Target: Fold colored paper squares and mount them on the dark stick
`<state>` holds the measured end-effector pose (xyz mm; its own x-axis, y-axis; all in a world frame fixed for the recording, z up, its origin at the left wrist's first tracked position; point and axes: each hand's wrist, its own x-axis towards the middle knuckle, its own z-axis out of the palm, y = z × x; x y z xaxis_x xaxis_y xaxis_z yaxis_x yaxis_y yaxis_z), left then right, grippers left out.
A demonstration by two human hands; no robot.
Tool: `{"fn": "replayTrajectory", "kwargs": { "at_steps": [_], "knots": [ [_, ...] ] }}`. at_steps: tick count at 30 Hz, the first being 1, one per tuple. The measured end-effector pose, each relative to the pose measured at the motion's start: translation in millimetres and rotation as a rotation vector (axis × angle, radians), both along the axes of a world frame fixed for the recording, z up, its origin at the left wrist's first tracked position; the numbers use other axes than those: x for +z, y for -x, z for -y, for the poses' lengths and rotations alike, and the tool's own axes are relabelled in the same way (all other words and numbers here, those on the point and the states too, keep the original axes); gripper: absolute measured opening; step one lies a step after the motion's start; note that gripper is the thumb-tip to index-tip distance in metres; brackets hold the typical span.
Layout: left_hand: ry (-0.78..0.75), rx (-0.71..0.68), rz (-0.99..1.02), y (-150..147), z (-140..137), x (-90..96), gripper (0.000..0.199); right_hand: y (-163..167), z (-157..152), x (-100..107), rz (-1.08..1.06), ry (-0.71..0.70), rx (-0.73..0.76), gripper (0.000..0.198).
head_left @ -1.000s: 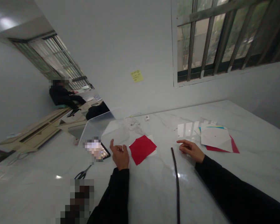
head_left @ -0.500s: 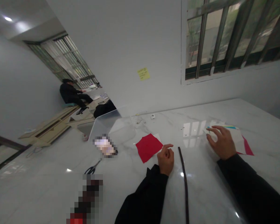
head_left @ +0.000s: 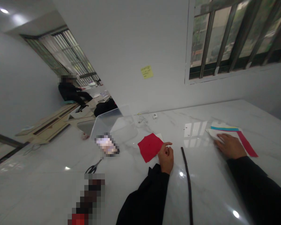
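My left hand rests on the table by the right corner of a red paper piece. Its fingers are curled in, only the index finger points out to the right, and nothing shows in it. A white corner peeks out behind the red piece. Farther right, my right hand lies flat, fingers stretched, on a white sheet of a paper stack with blue, yellow and pink-red edges. Between my hands runs a thin dark brown strip.
Scissors, a blurred-out phone and a pixelated dark-and-red object lie at left. A clear plastic bin stands behind them. A cable and a small white object sit near the wall. A person sits far back.
My right hand has come down from above the paper stack, its fingers going from a pinch to flat on the white sheet. My left hand has stayed in place.
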<state>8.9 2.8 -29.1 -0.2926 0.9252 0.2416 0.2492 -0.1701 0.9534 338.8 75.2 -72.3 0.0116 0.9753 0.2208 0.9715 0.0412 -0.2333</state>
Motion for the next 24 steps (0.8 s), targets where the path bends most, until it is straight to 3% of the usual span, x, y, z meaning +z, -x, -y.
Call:
{"fn": "replayTrajectory", "kwargs": {
  "at_steps": [8, 12, 14, 15, 17, 20, 22, 24],
  "knots": [
    [-0.017, -0.016, 0.023, -2.4, 1.0, 1.0, 0.017, -2.4, 8.9, 31.9, -0.028, -0.056, -0.002, 0.045],
    [-0.018, -0.041, 0.034, -3.4, 1.3, 2.3, 0.015, 15.7, 22.7, 66.6, -0.139, -0.417, -0.005, 0.039],
    [-0.019, -0.068, 0.039, -3.2, 1.3, 3.2, 0.014, 30.7, 31.5, 79.7, -0.356, -0.572, -0.079, 0.038],
    [-0.020, -0.083, 0.040, -2.9, 1.2, 3.7, 0.015, 39.1, 35.3, 82.7, -0.489, -0.567, -0.109, 0.041],
    [-0.021, -0.111, 0.047, -2.4, 0.9, 4.0, 0.018, 56.3, 40.3, 80.6, -0.779, -0.480, -0.227, 0.046],
    [0.006, -0.180, 0.120, -1.3, -1.2, 2.0, 0.027, 81.1, 40.9, 62.4, -1.208, -0.226, -0.257, 0.049],
    [0.049, -0.262, 0.215, -0.1, -3.5, -0.6, 0.033, 94.6, 39.2, 47.9, -1.298, 0.062, -0.189, 0.044],
    [0.084, -0.340, 0.285, 1.5, -5.7, -2.6, 0.038, 103.6, 38.1, 36.8, -1.329, 0.206, -0.090, 0.043]
  ]
}}
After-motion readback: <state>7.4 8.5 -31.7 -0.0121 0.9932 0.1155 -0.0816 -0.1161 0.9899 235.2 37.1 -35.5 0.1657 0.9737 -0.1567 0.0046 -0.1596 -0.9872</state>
